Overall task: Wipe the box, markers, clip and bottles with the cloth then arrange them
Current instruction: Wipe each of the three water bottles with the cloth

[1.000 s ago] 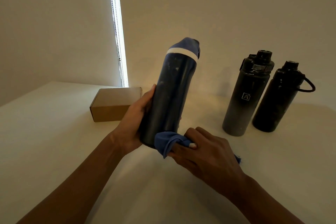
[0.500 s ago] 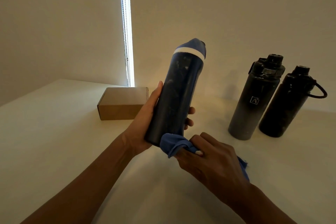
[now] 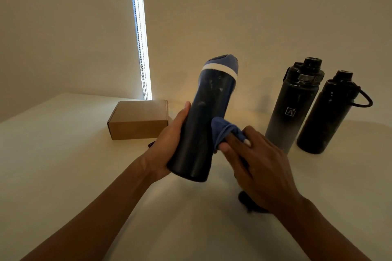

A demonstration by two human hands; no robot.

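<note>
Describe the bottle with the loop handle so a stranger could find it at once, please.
Look at the white table by the wall, on its far right side. Two dark bottles stand there close together; take the right bottle. Only it has a thin loop handle sticking out to the right, while the left bottle carries a small white logo.

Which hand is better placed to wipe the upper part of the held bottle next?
The right hand, I think. It already holds the cloth against the bottle at mid-height, just below the unwiped upper part. The left hand is busy gripping the bottle's lower body.
</note>
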